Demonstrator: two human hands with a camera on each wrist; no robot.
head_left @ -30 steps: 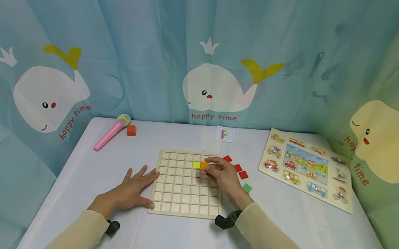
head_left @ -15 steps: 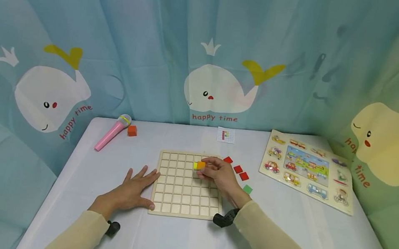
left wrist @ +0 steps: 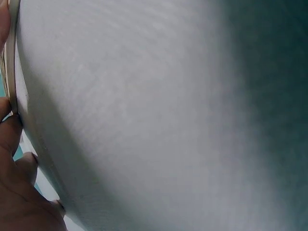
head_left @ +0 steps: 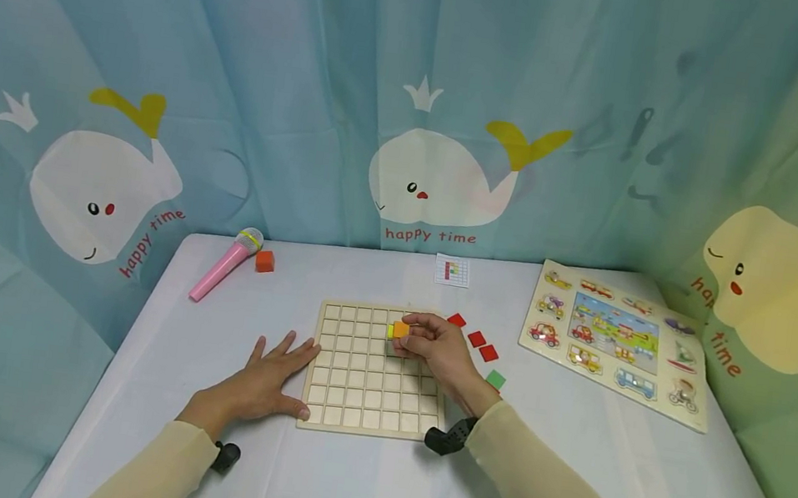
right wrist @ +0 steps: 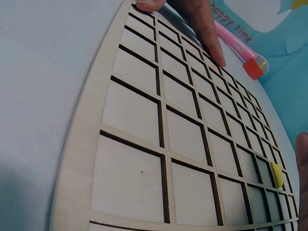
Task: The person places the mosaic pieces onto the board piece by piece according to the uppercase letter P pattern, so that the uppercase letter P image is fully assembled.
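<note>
A wooden grid board (head_left: 368,428) lies flat on the white table. My left hand (head_left: 262,382) rests with spread fingers along its left edge, fingertips and thumb at the rim; the left wrist view catches only part of that hand (left wrist: 24,202). Over the upper part of the board, my right hand (head_left: 441,354) pinches an orange square tile (head_left: 400,330) between thumb and fingers. Just left of it shows a sliver of a yellow tile (head_left: 390,332), mostly covered by the orange one. In the right wrist view a yellow piece (right wrist: 276,174) stands out among the bare cells.
Several red tiles (head_left: 476,339) and a green tile (head_left: 495,379) lie right of the board. Behind it is a small printed pattern card (head_left: 452,271). A pink microphone (head_left: 222,269) and an orange-red cube (head_left: 264,262) sit back left; a vehicle puzzle board (head_left: 617,345) sits back right.
My right hand has shifted slightly left, bringing the orange tile across much of the yellow one; the orange tile now looks a little tilted. The left hand stays on the board's edge.
</note>
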